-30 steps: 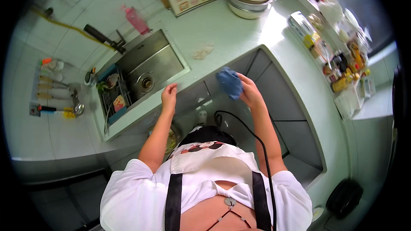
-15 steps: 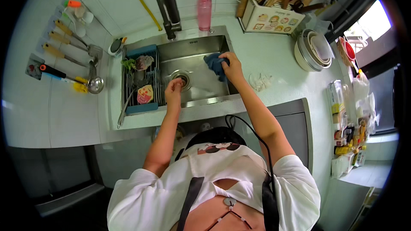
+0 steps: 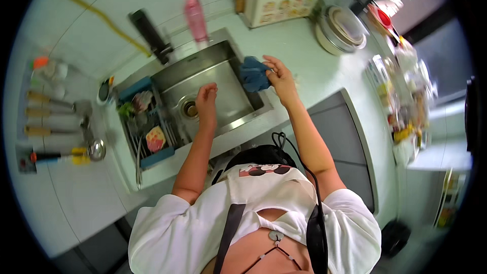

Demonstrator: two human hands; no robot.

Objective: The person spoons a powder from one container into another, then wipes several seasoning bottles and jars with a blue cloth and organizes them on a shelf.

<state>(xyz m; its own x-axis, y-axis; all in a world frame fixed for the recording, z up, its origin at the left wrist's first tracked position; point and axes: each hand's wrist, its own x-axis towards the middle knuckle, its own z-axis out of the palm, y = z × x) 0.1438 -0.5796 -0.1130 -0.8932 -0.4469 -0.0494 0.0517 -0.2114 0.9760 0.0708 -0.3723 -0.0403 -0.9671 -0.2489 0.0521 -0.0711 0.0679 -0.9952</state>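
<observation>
My right hand grips a crumpled blue cloth between thumb and fingers. The cloth hangs at the right rim of the steel sink, beside the counter. My left hand is over the sink, right of the round drain, its fingers curled together with nothing visible in them. On the sink's left side sits a blue-ended drying rack. It holds a pink and yellow sponge-like piece and some green leaves.
A black faucet and a pink pump bottle stand behind the sink. Farther right are a white knife and utensil holder and stacked bowls. Ladles and spatulas hang on the left wall, a steel ladle among them.
The view has turned, so the sink appears tilted and farther left. My right hand has brought the cloth from inside the sink to its right rim. My left hand stays over the sink.
</observation>
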